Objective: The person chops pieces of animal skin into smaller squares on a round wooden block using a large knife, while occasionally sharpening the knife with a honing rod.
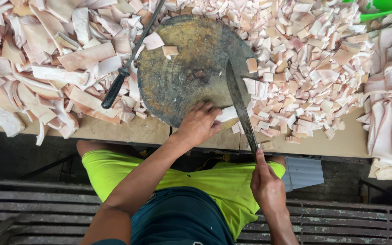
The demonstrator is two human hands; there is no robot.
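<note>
Left hand [199, 123] palm down, fingers pressing one pale strip [227, 113] on the near edge of the round worn chopping block [182, 72]; right hand [266, 188] in a closed grip on the handle of one long dark knife [240, 105], blade slanting over the block's right side; one black-handled sharpening steel [128, 63] left of block; uncounted pale cut pieces [305, 59] heaped right of block on the bench [128, 130].

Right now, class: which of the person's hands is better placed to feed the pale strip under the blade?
Left hand: it rests on the pale strip on the round block. Right hand grips the knife.
</note>
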